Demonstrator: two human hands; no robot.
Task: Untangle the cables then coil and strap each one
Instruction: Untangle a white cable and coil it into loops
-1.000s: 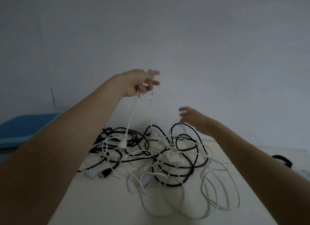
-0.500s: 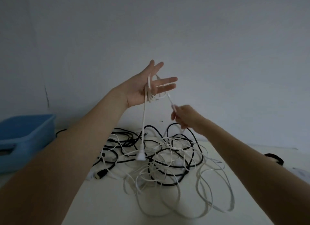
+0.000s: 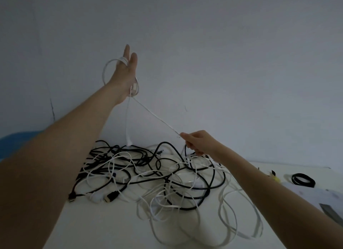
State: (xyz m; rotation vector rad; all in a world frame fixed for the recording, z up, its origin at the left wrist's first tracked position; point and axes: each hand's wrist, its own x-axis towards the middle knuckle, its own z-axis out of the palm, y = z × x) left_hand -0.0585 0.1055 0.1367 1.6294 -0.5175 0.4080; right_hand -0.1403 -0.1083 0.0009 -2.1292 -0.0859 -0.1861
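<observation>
Your left hand (image 3: 124, 73) was raised above the tangle (image 3: 157, 176), fingers straight, with the white cable (image 3: 154, 115) looped around them. Your right hand (image 3: 199, 142) pinched that same cable just above the tangle, holding a taut run between both hands. One plug end hung down to the tangle. The tangle lay on the worktop (image 3: 104, 226); a black coil (image 3: 303, 180) sat right of it.

No readable text, no labels, no brand marks, no numbers, no signs on any surface in the head view
</observation>
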